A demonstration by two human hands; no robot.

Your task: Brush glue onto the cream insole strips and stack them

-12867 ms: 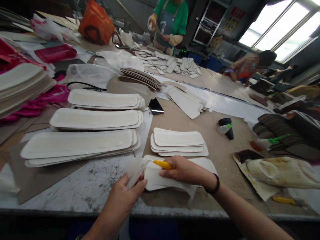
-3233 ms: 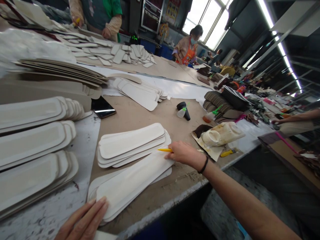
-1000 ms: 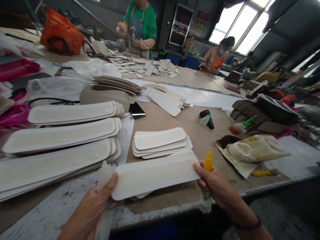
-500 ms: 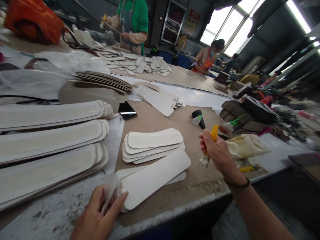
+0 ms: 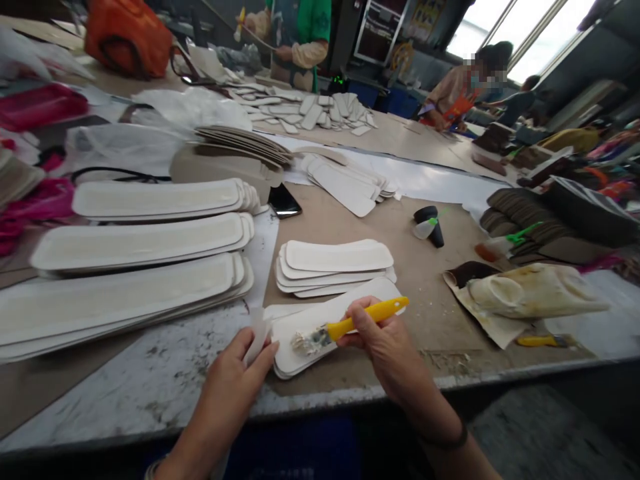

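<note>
My right hand (image 5: 377,333) is closed round a yellow-handled brush (image 5: 367,318), whose whitish, clotted bristles lie over the top of a white rounded strip (image 5: 295,350). That strip tops a slanted stack near the table's front edge. My left hand (image 5: 240,367) is closed on a thin, whitish translucent piece (image 5: 257,337) at the stack's left end, its thumb by the corner of the top strip. Just behind lies a second pile of white strips (image 5: 340,255).
Long pale strips (image 5: 140,240) lie in rows at left, with a phone (image 5: 285,201) behind them. Rightward are a black holder with a small bottle (image 5: 425,228), a stained plastic container (image 5: 540,293) and another yellow-handled brush (image 5: 537,341). Co-workers stand across the table.
My right hand has brought the brush leftward from above the bare table onto the top strip. My left hand keeps its hold on the thin piece. The view has swung left.
</note>
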